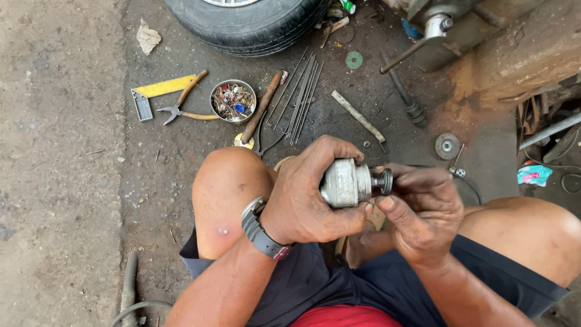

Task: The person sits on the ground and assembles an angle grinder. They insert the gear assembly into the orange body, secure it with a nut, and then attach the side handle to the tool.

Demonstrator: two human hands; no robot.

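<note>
My left hand (pixel 308 194) wraps around a grey metal cylindrical part (pixel 344 181), holding it level above my knees. A short shaft with a dark round end piece (pixel 384 181) sticks out of the part's right side. My right hand (pixel 423 209) pinches that end piece with thumb and fingers. A grey watch sits on my left wrist. I am squatting, and both knees frame the hands.
On the oily ground ahead lie pliers (pixel 184 106), a yellow-and-grey tool (pixel 158 91), a small tin of bits (pixel 233 100), a bundle of thin rods (pixel 299 97), a wooden-handled tool (pixel 260 108), a flat bar (pixel 357 116) and a disc (pixel 447 146). A tyre (pixel 248 24) lies beyond.
</note>
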